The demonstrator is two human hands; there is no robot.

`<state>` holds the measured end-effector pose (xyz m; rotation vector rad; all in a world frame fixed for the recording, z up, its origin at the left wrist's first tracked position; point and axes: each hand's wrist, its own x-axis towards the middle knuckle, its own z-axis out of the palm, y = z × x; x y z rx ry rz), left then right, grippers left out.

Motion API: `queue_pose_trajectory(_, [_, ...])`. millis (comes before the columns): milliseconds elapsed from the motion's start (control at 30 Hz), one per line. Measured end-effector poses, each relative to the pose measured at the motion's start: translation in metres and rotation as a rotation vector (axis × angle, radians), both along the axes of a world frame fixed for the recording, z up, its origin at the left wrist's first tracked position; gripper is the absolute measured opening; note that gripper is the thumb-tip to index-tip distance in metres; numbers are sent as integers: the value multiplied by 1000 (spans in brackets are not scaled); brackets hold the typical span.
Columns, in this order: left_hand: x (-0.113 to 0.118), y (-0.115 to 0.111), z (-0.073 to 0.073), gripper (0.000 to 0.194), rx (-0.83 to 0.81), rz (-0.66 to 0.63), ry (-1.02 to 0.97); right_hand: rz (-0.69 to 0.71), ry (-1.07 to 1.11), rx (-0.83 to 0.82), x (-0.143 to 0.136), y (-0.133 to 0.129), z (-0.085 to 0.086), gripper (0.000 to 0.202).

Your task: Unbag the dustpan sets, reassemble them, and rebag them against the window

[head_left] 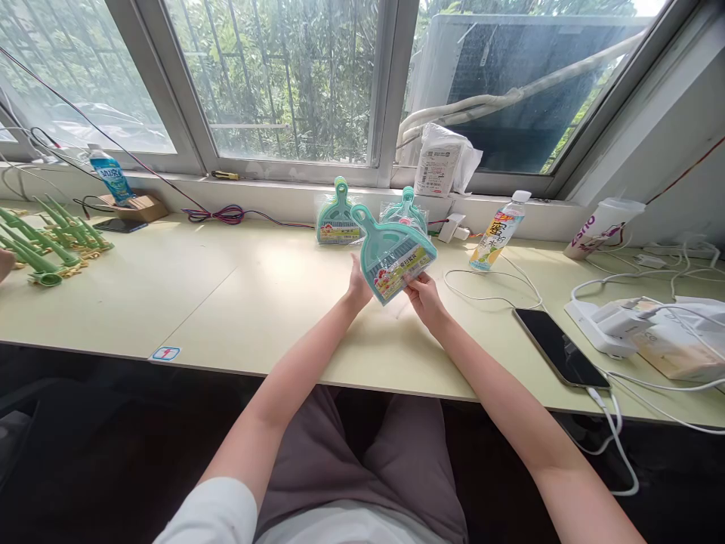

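While both hands grip it, a teal dustpan (393,253) in clear wrap hangs above the counter (238,302), midway along: left hand (358,285) closed on its lower left edge, right hand (424,296) pinching the lower right corner. Two more packs (337,221) lean at the back edge. Bottle (498,233) to the right; phone (560,349) near the front edge.

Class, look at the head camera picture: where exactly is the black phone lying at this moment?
The black phone lies flat on the desk, to the right of the right hand, near the front edge beside the white power strip.
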<state>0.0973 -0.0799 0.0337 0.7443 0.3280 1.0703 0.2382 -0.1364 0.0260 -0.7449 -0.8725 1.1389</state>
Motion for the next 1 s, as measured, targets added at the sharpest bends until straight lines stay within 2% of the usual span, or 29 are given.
queue_pose_trajectory(100, [-3, -2, 3, 76, 99, 21, 65, -96, 61, 25, 4, 3, -1, 29])
queue_pose_trajectory(267, [2, -11, 1, 47, 251, -18, 360, -160, 66, 6, 14, 8, -6, 31])
queue_pose_trajectory(467, [4, -11, -4, 46, 298, 0, 555, -183, -14, 16, 16, 11, -9, 35])
queue_pose_trajectory(600, [5, -14, -3, 50, 300, 27, 521, -175, -15, 21, 15, 11, -10, 33])
queue_pose_trajectory(733, [5, -19, -1, 46, 317, 20, 484, -170, 3, -25, 17, 13, -11, 26])
queue_pose_trajectory(867, [1, -13, -3, 41, 298, 41, 500, -55, -21, -165, 25, 19, -10, 20])
queue_pose_trajectory(1000, [-5, 1, -7, 37, 186, 69, 471, 63, -103, -292, 34, 23, -7, 17])
